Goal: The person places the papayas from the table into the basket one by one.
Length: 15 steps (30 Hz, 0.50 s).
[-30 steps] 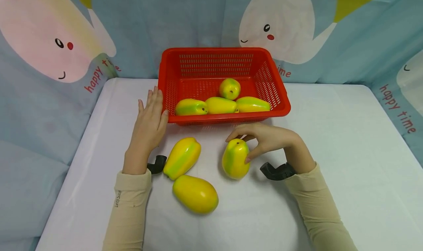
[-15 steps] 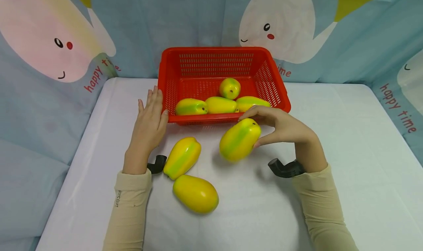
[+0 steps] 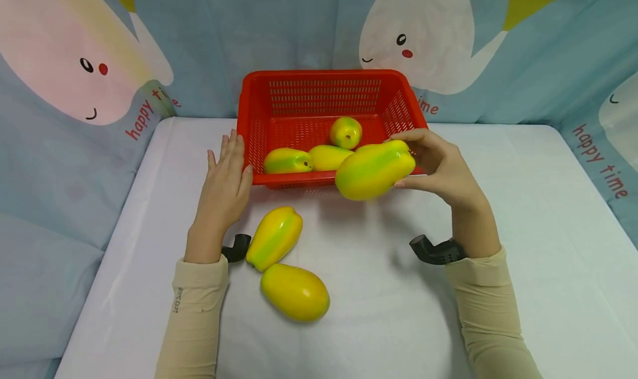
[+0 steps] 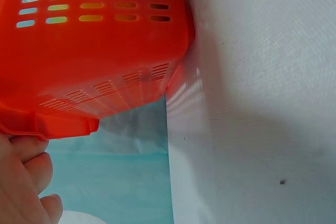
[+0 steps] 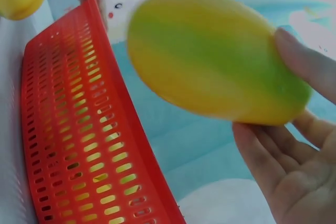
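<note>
Between its thumb and fingers, my right hand (image 3: 443, 163) holds a yellow-green papaya (image 3: 374, 171) by its narrower end, raised at the front rim of the red basket (image 3: 299, 178). The right wrist view shows this papaya (image 5: 210, 56) clear of the basket wall (image 5: 84, 129). My left hand (image 3: 224, 185) rests with straight fingers against the basket's left side; in the left wrist view its fingertips touch beneath the rim (image 4: 58, 124). Several papayas lie inside the basket, one (image 3: 346, 133) behind a front row. The held papaya partly hides the one at the front right.
Two more papayas lie on the white table (image 3: 399, 323) in front of the basket: one (image 3: 275, 238) tilted near my left wrist, another (image 3: 295, 293) closer to me. A blue cloth (image 3: 299, 24) with whale prints hangs behind the table.
My right hand has lifted the papaya off the table and carried it up, away from me and slightly right to the basket's front rim. The left hand stays at the basket.
</note>
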Motion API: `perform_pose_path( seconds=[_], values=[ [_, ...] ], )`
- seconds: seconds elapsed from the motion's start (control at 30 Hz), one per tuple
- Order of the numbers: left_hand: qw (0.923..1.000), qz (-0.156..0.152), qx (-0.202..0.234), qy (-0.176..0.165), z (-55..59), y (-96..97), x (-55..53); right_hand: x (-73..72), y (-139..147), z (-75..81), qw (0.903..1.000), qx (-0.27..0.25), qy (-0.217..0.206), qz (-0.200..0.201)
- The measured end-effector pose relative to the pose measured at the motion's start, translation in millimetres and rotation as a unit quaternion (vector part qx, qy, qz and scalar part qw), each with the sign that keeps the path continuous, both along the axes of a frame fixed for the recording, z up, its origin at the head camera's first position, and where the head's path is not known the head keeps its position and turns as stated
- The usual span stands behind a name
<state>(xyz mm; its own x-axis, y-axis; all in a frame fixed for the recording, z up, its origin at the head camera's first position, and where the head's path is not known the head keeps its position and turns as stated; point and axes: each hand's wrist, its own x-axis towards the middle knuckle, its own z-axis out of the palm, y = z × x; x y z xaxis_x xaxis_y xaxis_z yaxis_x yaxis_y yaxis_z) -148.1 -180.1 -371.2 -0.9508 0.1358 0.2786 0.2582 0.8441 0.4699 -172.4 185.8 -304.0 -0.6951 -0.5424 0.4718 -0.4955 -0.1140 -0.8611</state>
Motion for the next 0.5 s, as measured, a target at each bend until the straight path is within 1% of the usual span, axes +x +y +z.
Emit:
perform_pose_path(
  seconds=[0.07, 0.17, 0.3, 0.5],
  values=[
    [1.0, 0.0, 0.0, 0.002, 0.2, -0.1, 0.0, -1.1, -0.2, -0.5, 0.9992, -0.033, -0.007, -0.022],
    [1.0, 0.0, 0.0, 0.003, 0.5, 0.0, 0.1, -2.4, -1.1, -1.5, 0.9951, -0.068, -0.014, -0.07],
    [1.0, 0.001, -0.001, 0.001, 0.8, 0.6, 0.3, -4.9, -3.3, -3.3, 0.9856, -0.093, -0.026, -0.139],
    [1.0, -0.003, 0.004, 0.002, 0.6, 1.1, 0.4, -10.8, -5.0, -8.2, 0.9697, -0.109, -0.043, -0.214]
  ],
)
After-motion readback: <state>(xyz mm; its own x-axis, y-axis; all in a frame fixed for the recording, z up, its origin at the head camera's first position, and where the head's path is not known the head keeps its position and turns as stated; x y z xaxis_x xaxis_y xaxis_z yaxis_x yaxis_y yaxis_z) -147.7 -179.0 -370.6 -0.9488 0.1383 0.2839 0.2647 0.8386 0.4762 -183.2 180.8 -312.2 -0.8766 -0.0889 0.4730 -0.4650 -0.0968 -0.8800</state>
